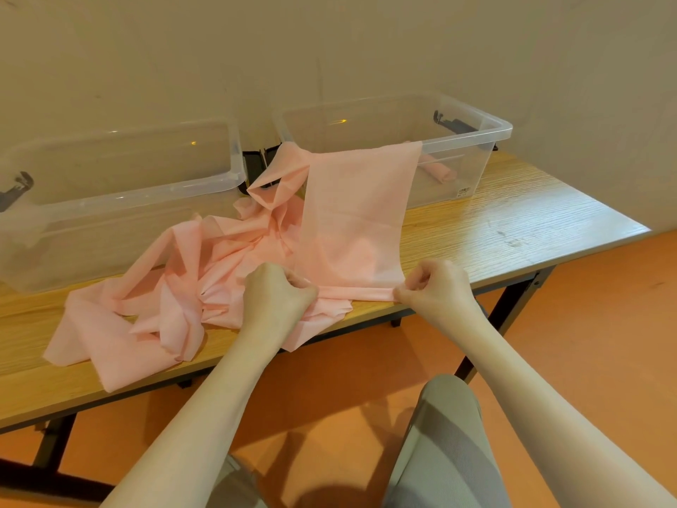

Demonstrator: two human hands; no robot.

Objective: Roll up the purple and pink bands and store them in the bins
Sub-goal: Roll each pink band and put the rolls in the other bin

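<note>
Both hands [357, 287] pinching the pink band's [357, 214] rolled near edge.

The pink band [351, 214] is thin matt cloth; both bins [476, 166] are clear glossy plastic; the table [513, 214] shows wood grain.

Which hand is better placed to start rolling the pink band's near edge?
Neither clearly. The left hand and right hand each pinch one end of the pink band's folded near edge, so rolling probably takes both together.
</note>
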